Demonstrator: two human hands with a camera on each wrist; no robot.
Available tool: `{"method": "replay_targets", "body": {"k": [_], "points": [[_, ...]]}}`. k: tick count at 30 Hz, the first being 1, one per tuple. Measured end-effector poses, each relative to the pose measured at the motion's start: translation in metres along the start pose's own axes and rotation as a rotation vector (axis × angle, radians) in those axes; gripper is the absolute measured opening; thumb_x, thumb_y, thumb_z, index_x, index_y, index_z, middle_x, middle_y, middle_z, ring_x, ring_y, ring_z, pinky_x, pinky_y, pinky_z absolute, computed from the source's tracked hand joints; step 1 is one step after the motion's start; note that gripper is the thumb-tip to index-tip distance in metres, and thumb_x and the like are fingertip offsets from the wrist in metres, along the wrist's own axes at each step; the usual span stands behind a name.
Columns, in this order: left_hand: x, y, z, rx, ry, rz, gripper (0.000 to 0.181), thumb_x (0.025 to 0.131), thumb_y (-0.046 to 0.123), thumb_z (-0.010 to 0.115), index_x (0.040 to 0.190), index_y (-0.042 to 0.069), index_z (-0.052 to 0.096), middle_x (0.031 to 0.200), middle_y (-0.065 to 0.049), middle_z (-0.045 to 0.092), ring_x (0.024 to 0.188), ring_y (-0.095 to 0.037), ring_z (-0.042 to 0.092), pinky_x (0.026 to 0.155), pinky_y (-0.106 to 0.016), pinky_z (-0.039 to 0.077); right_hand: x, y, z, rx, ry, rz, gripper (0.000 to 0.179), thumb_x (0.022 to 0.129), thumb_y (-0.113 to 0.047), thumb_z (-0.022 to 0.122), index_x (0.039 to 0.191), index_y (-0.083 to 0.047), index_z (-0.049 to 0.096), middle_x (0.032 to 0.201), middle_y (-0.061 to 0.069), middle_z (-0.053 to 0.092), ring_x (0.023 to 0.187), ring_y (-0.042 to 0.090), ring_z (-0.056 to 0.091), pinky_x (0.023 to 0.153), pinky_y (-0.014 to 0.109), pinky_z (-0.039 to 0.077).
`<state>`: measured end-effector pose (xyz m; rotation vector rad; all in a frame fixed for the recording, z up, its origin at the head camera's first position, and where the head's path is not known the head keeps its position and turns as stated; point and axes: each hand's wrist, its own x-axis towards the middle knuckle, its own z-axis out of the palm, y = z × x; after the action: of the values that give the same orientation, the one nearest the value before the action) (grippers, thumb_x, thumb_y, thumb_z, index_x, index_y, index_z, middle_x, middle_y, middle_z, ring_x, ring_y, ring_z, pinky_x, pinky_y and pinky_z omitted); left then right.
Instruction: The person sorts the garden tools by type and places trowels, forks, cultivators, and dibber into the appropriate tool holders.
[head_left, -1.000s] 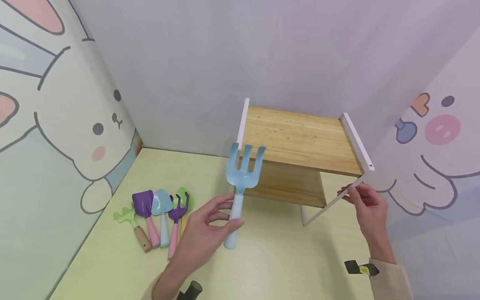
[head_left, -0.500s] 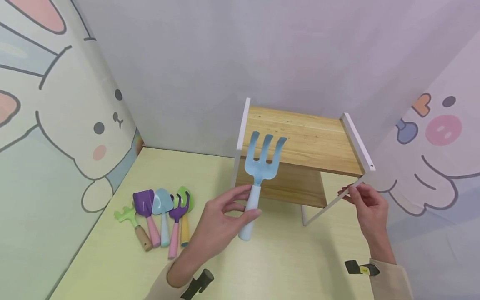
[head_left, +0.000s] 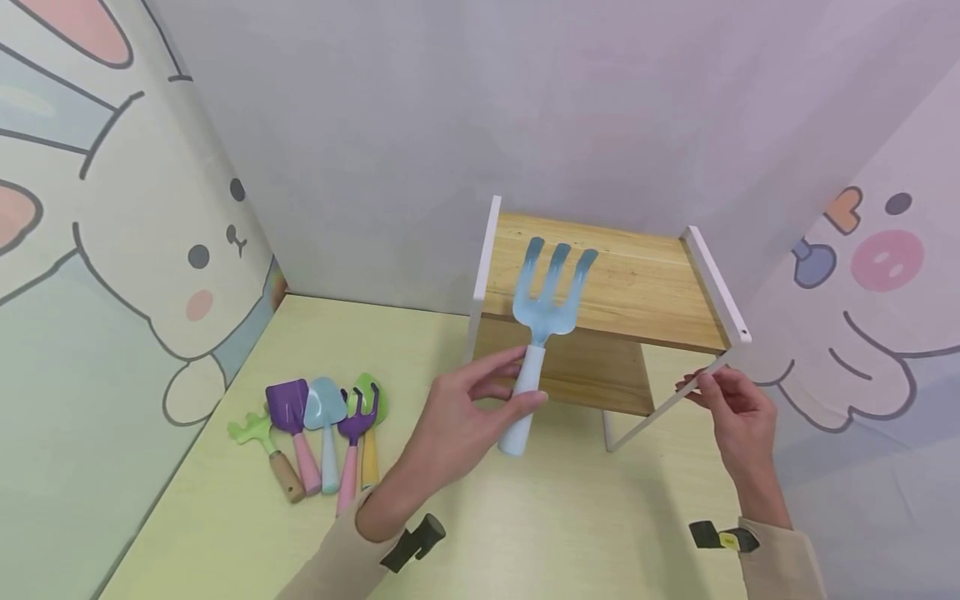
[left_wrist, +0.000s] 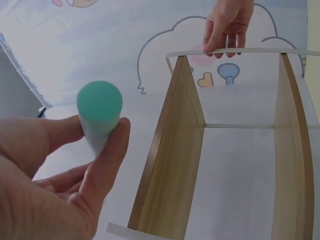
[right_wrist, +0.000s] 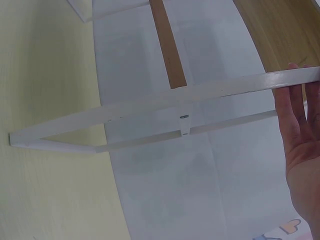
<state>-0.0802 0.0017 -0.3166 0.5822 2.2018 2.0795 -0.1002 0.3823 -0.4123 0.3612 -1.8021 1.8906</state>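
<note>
My left hand [head_left: 465, 421] holds a light blue garden hand fork [head_left: 546, 317] by its pale handle, thumb on one side and fingers on the other. The three tines point up and away, overlapping the top board of a two-tier wooden shelf [head_left: 637, 287] in the head view. In the left wrist view the green butt of the fork's handle [left_wrist: 100, 102] faces the camera. My right hand [head_left: 738, 417] pinches the shelf's white front right leg [head_left: 675, 397] below the top board. The right wrist view shows its fingers [right_wrist: 284, 107] behind that white bar.
On the table [head_left: 570, 517] at left lie a green claw rake [head_left: 257, 432], a purple spade [head_left: 288, 407], a light blue trowel [head_left: 326, 404], a purple fork [head_left: 356, 427] and a green trowel with yellow handle [head_left: 370, 458]. Cartoon-printed curtains [head_left: 360, 150] surround the table.
My left hand has carried the garden fork rightward and up, from the shelf's left front corner to over the top board. My right hand stays on the leg.
</note>
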Motion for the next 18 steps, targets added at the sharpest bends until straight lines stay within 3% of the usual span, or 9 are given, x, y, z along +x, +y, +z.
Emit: {"method": "replay_targets", "body": {"k": [13, 18], "points": [[0.024, 0.009, 0.007, -0.014, -0.071, -0.003, 0.052, 0.092, 0.020, 0.080, 0.138, 0.004, 0.064, 0.121, -0.011, 0.073, 0.096, -0.020, 0.075, 0.074, -0.029, 0.062, 0.000, 0.000, 0.000, 0.005, -0.001, -0.003, 0.015, 0.098, 0.020, 0.051, 0.110, 0.027, 0.056, 0.098, 0.011, 0.076, 0.087, 0.018, 0.076, 0.079, 0.028, 0.060], [0.033, 0.009, 0.010, 0.001, -0.075, -0.003, 0.049, 0.091, 0.021, 0.081, 0.135, 0.005, 0.066, 0.120, -0.010, 0.074, 0.093, -0.019, 0.076, 0.074, -0.028, 0.062, 0.000, 0.000, 0.000, -0.042, 0.024, 0.027, 0.014, 0.098, 0.018, 0.053, 0.109, 0.025, 0.057, 0.097, 0.008, 0.076, 0.086, 0.016, 0.076, 0.079, 0.028, 0.060]]}}
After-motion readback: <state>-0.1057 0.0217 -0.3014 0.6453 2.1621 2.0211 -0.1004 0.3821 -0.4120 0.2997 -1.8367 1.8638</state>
